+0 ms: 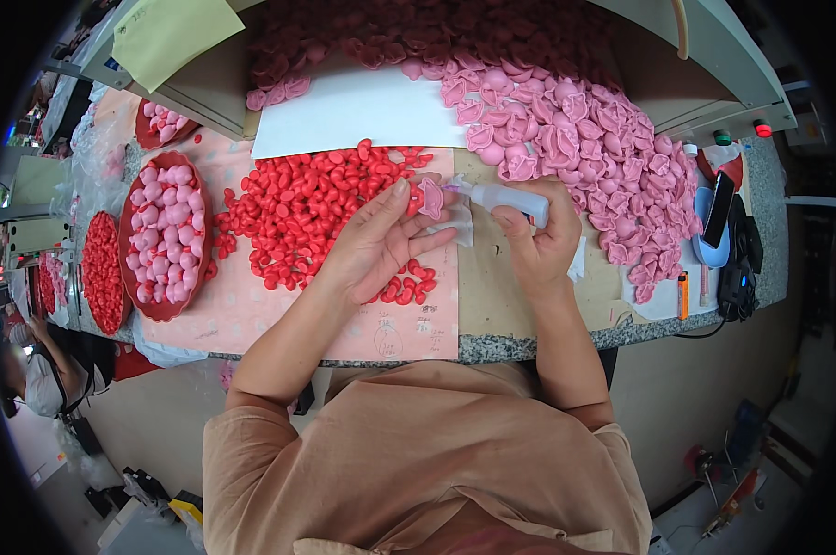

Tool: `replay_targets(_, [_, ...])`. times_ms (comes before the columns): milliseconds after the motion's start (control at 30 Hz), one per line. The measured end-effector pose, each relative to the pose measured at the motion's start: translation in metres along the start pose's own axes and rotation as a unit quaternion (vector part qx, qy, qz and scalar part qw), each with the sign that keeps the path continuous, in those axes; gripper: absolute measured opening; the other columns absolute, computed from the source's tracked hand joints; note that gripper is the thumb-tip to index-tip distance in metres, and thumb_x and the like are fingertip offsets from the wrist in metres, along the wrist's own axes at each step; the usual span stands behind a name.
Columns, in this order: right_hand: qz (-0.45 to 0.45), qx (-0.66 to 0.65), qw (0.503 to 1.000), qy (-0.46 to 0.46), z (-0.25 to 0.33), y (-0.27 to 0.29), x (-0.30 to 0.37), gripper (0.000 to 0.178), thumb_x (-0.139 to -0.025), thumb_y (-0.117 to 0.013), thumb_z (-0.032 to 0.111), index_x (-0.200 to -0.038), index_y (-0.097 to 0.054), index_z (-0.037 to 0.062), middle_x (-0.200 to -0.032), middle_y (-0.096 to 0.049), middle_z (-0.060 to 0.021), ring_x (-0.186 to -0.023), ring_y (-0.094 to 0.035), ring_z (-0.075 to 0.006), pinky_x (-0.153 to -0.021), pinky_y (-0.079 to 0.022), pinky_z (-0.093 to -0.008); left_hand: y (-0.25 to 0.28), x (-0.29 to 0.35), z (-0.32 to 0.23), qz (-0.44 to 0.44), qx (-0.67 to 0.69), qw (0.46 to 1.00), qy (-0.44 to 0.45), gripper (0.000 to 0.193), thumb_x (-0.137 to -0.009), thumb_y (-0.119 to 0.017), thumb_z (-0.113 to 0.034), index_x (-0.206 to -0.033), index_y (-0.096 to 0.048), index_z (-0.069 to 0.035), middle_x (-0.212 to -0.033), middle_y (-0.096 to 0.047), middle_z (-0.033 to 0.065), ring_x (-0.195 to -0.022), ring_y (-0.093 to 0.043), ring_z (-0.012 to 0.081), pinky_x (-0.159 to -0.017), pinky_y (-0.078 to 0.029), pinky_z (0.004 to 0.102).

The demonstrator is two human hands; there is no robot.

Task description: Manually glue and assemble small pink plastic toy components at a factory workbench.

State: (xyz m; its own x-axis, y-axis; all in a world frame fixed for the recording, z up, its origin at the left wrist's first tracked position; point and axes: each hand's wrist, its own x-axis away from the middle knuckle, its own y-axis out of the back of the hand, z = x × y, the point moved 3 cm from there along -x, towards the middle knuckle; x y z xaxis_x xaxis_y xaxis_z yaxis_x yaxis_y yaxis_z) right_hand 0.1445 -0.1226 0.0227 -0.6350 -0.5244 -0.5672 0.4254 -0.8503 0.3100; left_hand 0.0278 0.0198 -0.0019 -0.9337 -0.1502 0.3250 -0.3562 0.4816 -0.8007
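My left hand (367, 242) pinches a small pink shell-like moulded piece (431, 198) between thumb and fingertips, palm turned up. A bit of red shows beside the piece at the fingertips; whether it is a separate part I cannot tell. My right hand (546, 242) is closed round a translucent squeeze bottle (509, 201), tilted sideways. Its narrow tip points left and reaches the pink piece; I cannot make out any drop. Under and beyond my left hand spreads a heap of glossy red bean-shaped pieces (293, 208). Beyond my right hand lies a large pile of pink moulded pieces (566, 129).
At the left, a scalloped red tray (166, 313) holds pink-and-red pieces; a second tray (104, 326) holds red ones. A white sheet (344, 116) lies under the shelf unit (714, 92). At right are a phone (718, 208), a blue dish (711, 254) and an orange stick-like item (682, 296).
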Motion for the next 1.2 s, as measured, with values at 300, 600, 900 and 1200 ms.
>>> replay_targets(300, [-0.027,0.008,1.000,-0.006,0.003,0.001,-0.001,0.031,-0.070,-0.077,0.023,-0.086,-0.058,0.0037,-0.075,-0.058,-0.0067,-0.062,-0.055,-0.0169,-0.056,-0.042,-0.0268,-0.001,0.002,-0.002,-0.013,-0.011,1.000,-0.026,0.039,-0.094,-0.048,-0.027,-0.125,-0.045,-0.005,-0.116,-0.056,0.0109,-0.103,-0.055,0.0179,-0.090,-0.047,0.0362])
replay_targets(600, [-0.037,0.011,0.999,0.008,0.003,0.001,-0.001,0.033,-0.069,-0.079,0.022,-0.086,-0.058,0.0030,-0.075,-0.058,-0.0075,-0.062,-0.055,-0.0180,-0.056,-0.042,-0.0273,0.002,0.000,-0.003,-0.017,0.007,0.999,-0.026,0.040,-0.093,-0.050,-0.022,-0.128,-0.043,-0.004,-0.114,-0.056,0.0086,-0.104,-0.054,0.0177,-0.093,-0.045,0.0352])
replay_targets(900, [-0.023,0.017,0.999,0.030,0.001,0.001,0.000,0.029,-0.077,-0.072,0.021,-0.091,-0.056,0.0009,-0.078,-0.056,-0.0052,-0.067,-0.051,-0.0121,-0.060,-0.040,-0.0229,-0.009,0.001,-0.010,0.006,0.002,0.998,-0.057,0.045,-0.092,-0.050,-0.013,-0.133,-0.036,-0.001,-0.120,-0.051,0.0101,-0.108,-0.052,0.0185,-0.101,-0.040,0.0359])
replay_targets(1200, [-0.044,-0.005,0.999,-0.020,-0.001,0.002,0.000,0.034,-0.067,-0.080,0.019,-0.086,-0.058,0.0022,-0.075,-0.057,-0.0084,-0.062,-0.055,-0.0191,-0.055,-0.042,-0.0279,-0.008,0.000,-0.011,0.032,0.001,0.997,-0.075,0.048,-0.090,-0.049,-0.004,-0.135,-0.033,-0.001,-0.126,-0.047,0.0100,-0.115,-0.048,0.0175,-0.105,-0.035,0.0352])
